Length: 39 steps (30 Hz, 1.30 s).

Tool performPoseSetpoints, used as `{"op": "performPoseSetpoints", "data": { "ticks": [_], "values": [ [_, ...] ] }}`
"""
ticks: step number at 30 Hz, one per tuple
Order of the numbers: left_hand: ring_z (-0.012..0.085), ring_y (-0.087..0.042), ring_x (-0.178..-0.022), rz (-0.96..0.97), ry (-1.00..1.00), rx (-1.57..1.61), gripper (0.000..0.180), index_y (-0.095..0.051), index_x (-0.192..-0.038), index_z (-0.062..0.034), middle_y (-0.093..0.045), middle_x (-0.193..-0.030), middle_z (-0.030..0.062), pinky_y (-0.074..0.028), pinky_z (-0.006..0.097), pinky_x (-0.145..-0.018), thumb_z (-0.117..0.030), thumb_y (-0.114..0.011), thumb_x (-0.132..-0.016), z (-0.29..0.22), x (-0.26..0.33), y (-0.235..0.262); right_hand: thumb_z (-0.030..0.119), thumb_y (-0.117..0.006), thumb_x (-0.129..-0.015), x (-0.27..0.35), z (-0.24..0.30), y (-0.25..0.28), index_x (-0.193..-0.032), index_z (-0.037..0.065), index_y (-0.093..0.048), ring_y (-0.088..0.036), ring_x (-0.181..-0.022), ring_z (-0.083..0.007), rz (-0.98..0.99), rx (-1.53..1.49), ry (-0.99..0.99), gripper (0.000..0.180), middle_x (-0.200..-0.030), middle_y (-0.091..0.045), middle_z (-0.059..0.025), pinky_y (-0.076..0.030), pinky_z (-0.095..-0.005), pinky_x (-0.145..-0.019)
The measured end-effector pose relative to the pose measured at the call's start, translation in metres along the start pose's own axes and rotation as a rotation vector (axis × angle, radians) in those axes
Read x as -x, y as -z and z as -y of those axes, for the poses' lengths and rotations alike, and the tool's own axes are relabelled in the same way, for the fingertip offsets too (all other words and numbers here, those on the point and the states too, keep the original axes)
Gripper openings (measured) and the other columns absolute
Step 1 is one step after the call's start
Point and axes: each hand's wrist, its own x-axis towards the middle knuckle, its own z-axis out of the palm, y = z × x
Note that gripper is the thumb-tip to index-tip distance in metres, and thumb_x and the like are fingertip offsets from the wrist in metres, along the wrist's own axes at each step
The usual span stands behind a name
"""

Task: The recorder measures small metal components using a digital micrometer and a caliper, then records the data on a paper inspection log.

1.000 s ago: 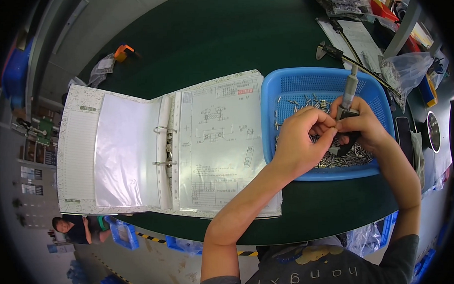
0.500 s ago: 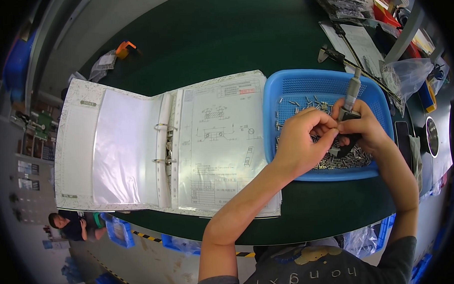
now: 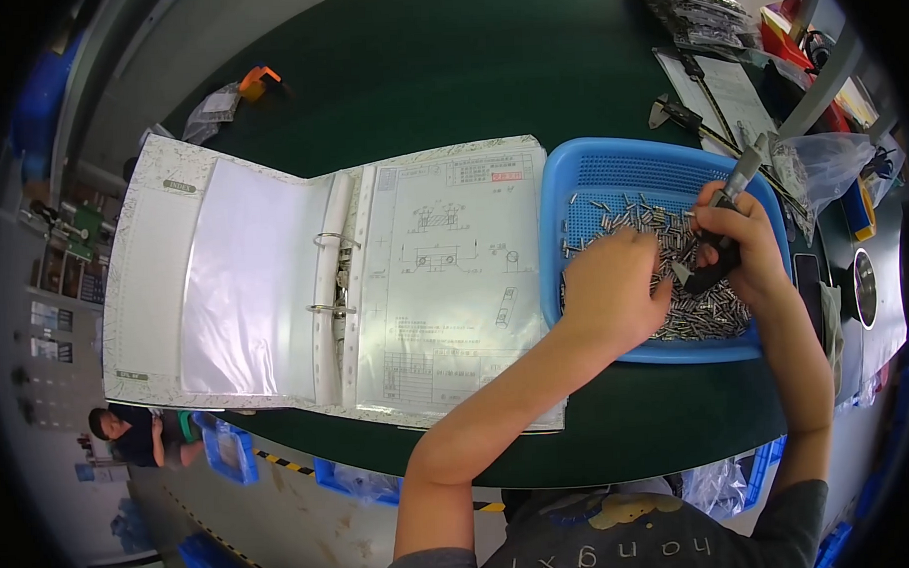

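Observation:
My right hand (image 3: 755, 241) is wrapped round a micrometer (image 3: 716, 259) with a dark frame. The silver barrel points up and right above the basket. My left hand (image 3: 615, 286) reaches low over the small metal pins (image 3: 691, 314), its back toward me. Its fingers bend down and the thumb stands apart from them; the fingertips are partly hidden. The pins lie loose in a blue perforated plastic basket (image 3: 554, 311), thickest toward the near and right side.
An open ring binder (image 3: 140, 295) with a technical drawing (image 3: 446, 314) lies left of the basket. Beyond the basket are calipers (image 3: 681, 114), papers and bagged parts (image 3: 690, 10). A dark phone (image 3: 806, 272) lies to the right. A person (image 3: 139, 435) sits far left.
My left hand has left the micrometer and dropped down and left toward the pins. My right hand has shifted right, tilting the micrometer's barrel further right.

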Motion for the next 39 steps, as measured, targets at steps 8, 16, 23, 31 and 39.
{"op": "performPoseSetpoints", "data": {
  "ticks": [8, 16, 23, 31, 39],
  "values": [
    [0.0309, -0.060, -0.073, 0.364, 0.112, -0.515, 0.023, -0.062, -0.072, -0.0013, -0.060, -0.074, 0.0147, -0.048, 0.040, -0.065, -0.019, -0.071, -0.060, 0.008, -0.001, -0.009, 0.012, -0.061, -0.075, 0.000, -0.001, -0.002, -0.081, 0.004, -0.053, -0.048, -0.046, -0.0094, 0.021, 0.009, 0.002, 0.013, -0.069, -0.054, -0.0052, -0.040, -0.0228, -0.046],
    [0.0292, -0.062, -0.075, 0.489, 0.123, -0.505, 0.011, -0.064, -0.071, -0.0030, -0.063, -0.075, 0.0138, -0.049, 0.036, -0.065, -0.009, -0.063, -0.062, 0.001, -0.004, -0.003, 0.010, -0.062, -0.073, 0.002, -0.001, -0.003, -0.083, 0.004, -0.053, -0.048, -0.046, -0.0100, 0.022, -0.017, -0.014, 0.015, -0.069, -0.055, -0.0062, -0.040, -0.0223, -0.045],
    [0.0267, -0.063, -0.076, 0.578, 0.136, -0.539, 0.011, -0.066, -0.072, -0.0043, -0.064, -0.076, 0.0118, -0.050, 0.035, -0.064, -0.008, -0.062, -0.062, -0.003, -0.006, -0.003, 0.010, -0.063, -0.073, 0.004, -0.003, -0.003, -0.084, 0.003, -0.053, -0.048, -0.046, -0.0103, 0.056, -0.013, -0.032, 0.016, -0.069, -0.056, -0.0068, -0.040, -0.0219, -0.045],
    [0.0305, -0.057, -0.063, 0.267, 0.048, -0.210, 0.008, -0.055, -0.062, -0.0040, -0.057, -0.066, 0.0116, -0.045, 0.039, -0.057, -0.011, -0.059, -0.062, 0.004, 0.000, -0.003, 0.012, -0.062, -0.074, 0.002, 0.001, -0.004, -0.085, 0.003, -0.053, -0.048, -0.046, -0.0099, 0.046, -0.030, -0.016, 0.017, -0.071, -0.057, -0.0070, -0.040, -0.0215, -0.045],
    [0.0314, -0.057, -0.063, 0.094, 0.040, 0.007, 0.007, -0.053, -0.066, -0.0025, -0.057, -0.068, 0.0130, -0.046, 0.039, -0.059, -0.007, -0.058, -0.065, -0.001, -0.004, -0.003, 0.012, -0.060, -0.075, 0.003, 0.002, -0.002, -0.086, 0.003, -0.051, -0.049, -0.048, -0.0097, 0.016, 0.031, 0.041, 0.017, -0.071, -0.056, -0.0066, -0.040, -0.0198, -0.045]
  ]
}}
